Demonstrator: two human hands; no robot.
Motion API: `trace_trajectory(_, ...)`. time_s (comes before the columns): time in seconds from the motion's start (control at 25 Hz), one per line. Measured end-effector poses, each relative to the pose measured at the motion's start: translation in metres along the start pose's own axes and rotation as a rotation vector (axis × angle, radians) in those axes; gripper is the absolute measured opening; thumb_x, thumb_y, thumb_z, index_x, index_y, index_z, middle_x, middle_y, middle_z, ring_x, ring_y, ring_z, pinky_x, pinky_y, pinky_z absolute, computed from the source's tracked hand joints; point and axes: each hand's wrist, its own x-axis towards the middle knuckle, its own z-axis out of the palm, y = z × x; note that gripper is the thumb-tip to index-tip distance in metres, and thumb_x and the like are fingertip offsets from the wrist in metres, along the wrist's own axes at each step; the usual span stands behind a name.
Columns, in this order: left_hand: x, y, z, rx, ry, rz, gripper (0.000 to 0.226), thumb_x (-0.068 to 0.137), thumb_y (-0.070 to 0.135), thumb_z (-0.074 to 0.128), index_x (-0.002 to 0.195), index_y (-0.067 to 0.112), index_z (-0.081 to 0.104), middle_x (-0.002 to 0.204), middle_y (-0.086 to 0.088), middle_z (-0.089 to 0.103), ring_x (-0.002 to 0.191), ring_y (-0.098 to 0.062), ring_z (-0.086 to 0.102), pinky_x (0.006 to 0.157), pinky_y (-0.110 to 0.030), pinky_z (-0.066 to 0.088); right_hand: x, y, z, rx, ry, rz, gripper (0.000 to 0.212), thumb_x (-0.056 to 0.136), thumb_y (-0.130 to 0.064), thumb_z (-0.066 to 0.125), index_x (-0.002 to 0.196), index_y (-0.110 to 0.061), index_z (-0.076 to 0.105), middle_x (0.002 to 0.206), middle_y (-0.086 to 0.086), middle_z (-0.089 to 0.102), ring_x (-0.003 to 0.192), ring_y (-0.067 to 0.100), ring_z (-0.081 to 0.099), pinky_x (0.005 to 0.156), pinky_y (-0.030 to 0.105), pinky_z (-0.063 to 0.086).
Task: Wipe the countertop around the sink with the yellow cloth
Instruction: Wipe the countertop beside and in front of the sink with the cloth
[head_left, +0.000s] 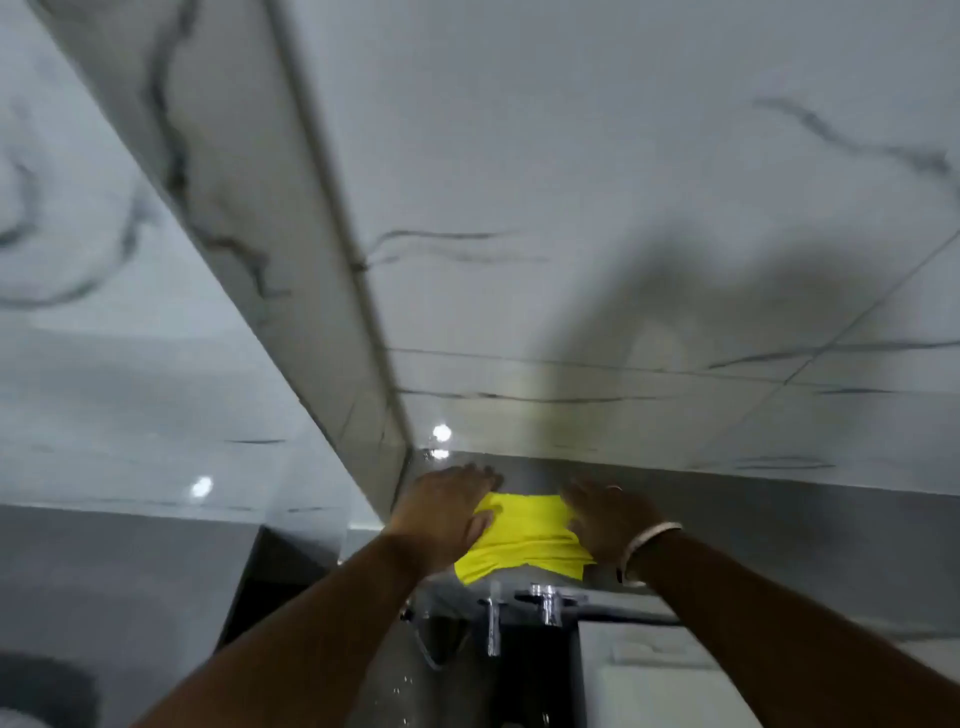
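Yellow cloth (524, 535) bunched on grey countertop (779, 509) — left hand (441, 512), right hand (608, 519) flat-palmed, pressing its ends.

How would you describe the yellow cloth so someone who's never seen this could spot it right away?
Start at the marble-veined wall and drop to the grey countertop at its foot, behind the chrome tap. The yellow cloth lies there, pressed flat under the left hand and right hand. It's the only brightly coloured thing among grey and white.

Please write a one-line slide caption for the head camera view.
Both hands, left hand and right hand, press the yellow cloth flat on the grey countertop behind the chrome tap.
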Motion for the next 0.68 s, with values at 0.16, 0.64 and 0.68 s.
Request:
trace_trajectory(0.16,0.023,-0.012,0.038,0.047,-0.077,-0.147,0.061,0.091,0.040,0.051,0.144,0.012,0.039,0.146,-0.016,0.047,0.131,-0.032,0.047,0.104,-0.043,0.042,0.037,-0.001,0.026,0.050,-0.048,0.110,0.059,0.093,-0.031,0.044,0.144,-0.015,0.021,0.151,0.011,0.031,0.124,0.035,0.047,0.099,0.043,0.042)
trace_trajectory(0.64,-0.063,-0.019,0.007,-0.288,-0.103,-0.302,0.026,0.087,0.031,0.069,0.102,0.011,0.063,0.104,-0.011,0.067,0.093,-0.032,0.063,0.075,-0.037,0.047,0.051,-0.038,-0.005,0.092,-0.233,-0.212,0.038,0.083,-0.029,0.063,0.119,-0.017,0.058,0.128,0.009,0.058,0.117,0.026,0.052,0.094,0.030,0.038)
trace_trajectory(0.68,-0.076,-0.021,-0.003,-0.285,-0.104,-0.296,0.024,0.087,0.031,0.068,0.099,0.010,0.064,0.100,-0.012,0.068,0.089,-0.033,0.064,0.072,-0.038,0.048,0.053,-0.048,-0.013,0.094,-0.236,-0.253,0.034,0.083,-0.029,0.063,0.114,-0.016,0.060,0.122,0.009,0.062,0.113,0.027,0.054,0.090,0.031,0.039)
